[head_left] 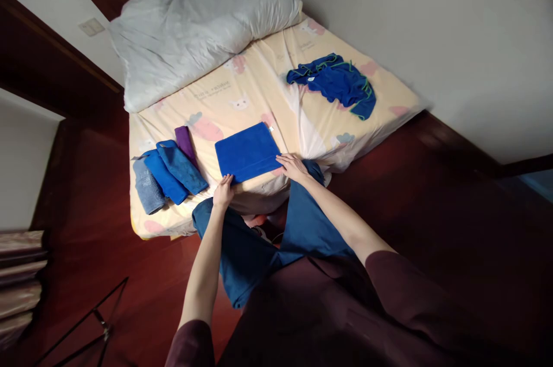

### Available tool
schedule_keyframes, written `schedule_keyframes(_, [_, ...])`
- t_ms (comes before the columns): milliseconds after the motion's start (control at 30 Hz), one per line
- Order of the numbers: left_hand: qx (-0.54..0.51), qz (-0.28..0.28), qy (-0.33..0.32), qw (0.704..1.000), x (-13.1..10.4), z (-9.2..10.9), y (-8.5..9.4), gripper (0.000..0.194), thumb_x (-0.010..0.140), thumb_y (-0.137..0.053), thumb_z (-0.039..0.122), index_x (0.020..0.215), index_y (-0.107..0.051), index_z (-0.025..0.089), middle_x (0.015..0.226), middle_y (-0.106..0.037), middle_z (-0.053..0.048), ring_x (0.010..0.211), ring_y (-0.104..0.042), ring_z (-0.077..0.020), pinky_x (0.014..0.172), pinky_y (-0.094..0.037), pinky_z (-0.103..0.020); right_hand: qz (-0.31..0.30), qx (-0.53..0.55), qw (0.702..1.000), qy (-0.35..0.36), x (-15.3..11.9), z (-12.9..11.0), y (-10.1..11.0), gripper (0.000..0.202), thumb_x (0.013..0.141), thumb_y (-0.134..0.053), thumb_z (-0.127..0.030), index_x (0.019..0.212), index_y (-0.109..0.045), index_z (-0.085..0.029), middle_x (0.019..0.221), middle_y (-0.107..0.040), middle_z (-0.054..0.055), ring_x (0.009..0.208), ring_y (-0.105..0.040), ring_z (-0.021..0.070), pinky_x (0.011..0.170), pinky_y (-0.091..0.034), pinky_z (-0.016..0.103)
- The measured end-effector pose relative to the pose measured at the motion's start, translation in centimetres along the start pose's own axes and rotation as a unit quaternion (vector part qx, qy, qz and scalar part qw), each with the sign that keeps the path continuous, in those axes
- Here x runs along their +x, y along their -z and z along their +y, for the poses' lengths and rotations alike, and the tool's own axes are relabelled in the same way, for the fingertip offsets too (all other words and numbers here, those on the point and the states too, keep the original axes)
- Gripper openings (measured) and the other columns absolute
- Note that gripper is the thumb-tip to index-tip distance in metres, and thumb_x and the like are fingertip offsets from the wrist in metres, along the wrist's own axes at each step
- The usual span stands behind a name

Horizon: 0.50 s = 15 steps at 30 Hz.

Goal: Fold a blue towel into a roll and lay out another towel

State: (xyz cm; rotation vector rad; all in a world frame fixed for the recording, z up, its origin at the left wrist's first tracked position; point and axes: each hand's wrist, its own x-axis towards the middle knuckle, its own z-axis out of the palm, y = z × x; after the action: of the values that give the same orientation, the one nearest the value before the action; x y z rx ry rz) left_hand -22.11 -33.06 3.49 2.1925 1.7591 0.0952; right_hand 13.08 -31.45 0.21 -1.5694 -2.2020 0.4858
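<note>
A blue towel [248, 151], folded into a flat rectangle, lies on the bed near its front edge. A small white tag shows at its far right corner, and a fold line runs along its near side. My left hand [223, 190] is closed on the near left corner, fingertips over the top. At the near right corner, my right hand [294, 167] grips the edge with its fingers on top; the thumbs are hard to make out. To the left lie several rolled towels: a grey-blue one [148, 187], blue ones [184, 166] and a purple one [185, 145].
Crumpled blue clothing with green trim [341, 84] lies on the right of the patterned bed sheet [259, 90]. A white quilt [203, 27] is heaped at the headboard. A black metal stand [101, 324] is on the floor at lower left.
</note>
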Motion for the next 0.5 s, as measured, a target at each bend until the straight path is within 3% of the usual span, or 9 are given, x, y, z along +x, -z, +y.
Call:
schedule_keyframes(267, [-0.022,0.006,0.047,0.999,0.1,0.8,0.8,0.066,0.092,-0.040,-0.006,0.151,-0.060,0.014,0.160,-0.051,-0.012,0.152,-0.045,-0.0237,0.126,-0.039,-0.040,-0.019,-0.015,0.999,-0.026,0.7,-0.1,0.6,0.050,0.097,-0.049,-0.006,0.142,-0.069,-0.018,0.157,-0.057,0.007,0.141,-0.054,0.0295,0.115,-0.045,0.050])
schedule_keyframes(500, [-0.009,-0.023,0.052,0.998,-1.8,0.6,1.7,0.067,0.086,-0.047,-0.007,0.144,-0.067,0.019,0.154,-0.058,-0.010,0.142,-0.057,-0.0272,0.122,-0.046,-0.043,-0.007,0.003,1.000,0.014,-1.4,0.1,1.2,0.047,0.099,-0.047,-0.010,0.139,-0.071,-0.018,0.152,-0.061,0.006,0.137,-0.059,0.0268,0.114,-0.049,0.046])
